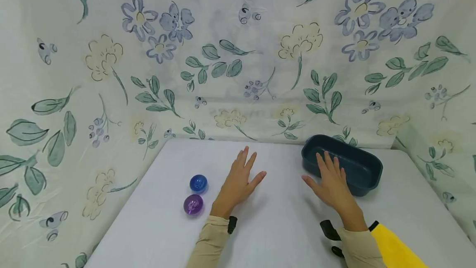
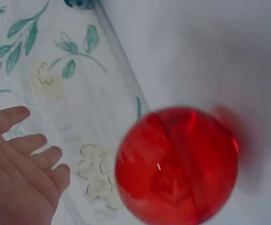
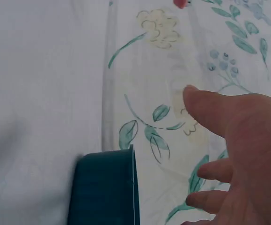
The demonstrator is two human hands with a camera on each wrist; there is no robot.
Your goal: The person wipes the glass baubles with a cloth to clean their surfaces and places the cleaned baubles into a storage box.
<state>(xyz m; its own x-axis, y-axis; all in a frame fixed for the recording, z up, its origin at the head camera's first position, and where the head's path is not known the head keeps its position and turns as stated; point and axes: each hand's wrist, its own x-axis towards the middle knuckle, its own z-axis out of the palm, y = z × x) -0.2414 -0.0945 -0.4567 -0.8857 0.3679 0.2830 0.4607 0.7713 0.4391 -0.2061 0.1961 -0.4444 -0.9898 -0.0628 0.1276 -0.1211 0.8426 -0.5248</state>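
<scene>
My left hand (image 1: 238, 180) hovers over the white table with its fingers spread, holding nothing. To its left are a shiny blue round object (image 1: 198, 183) and a purple one (image 1: 193, 204), close together. A see-through red ball (image 2: 177, 166) with a seam looms large beside the left hand (image 2: 20, 176) in the left wrist view, apart from the fingers. Whether it matches either round object in the head view, I cannot tell. My right hand (image 1: 332, 185), fingers extended and empty, is in front of a dark teal rectangular tub (image 1: 362, 166), covering part of its near side.
The white table (image 1: 275, 235) is backed by flower-printed cloth (image 1: 230, 32), which also hangs at both sides. Something yellow (image 1: 396, 245) with a black end lies beside the right sleeve. Black straps (image 1: 329, 230) show at the wrists.
</scene>
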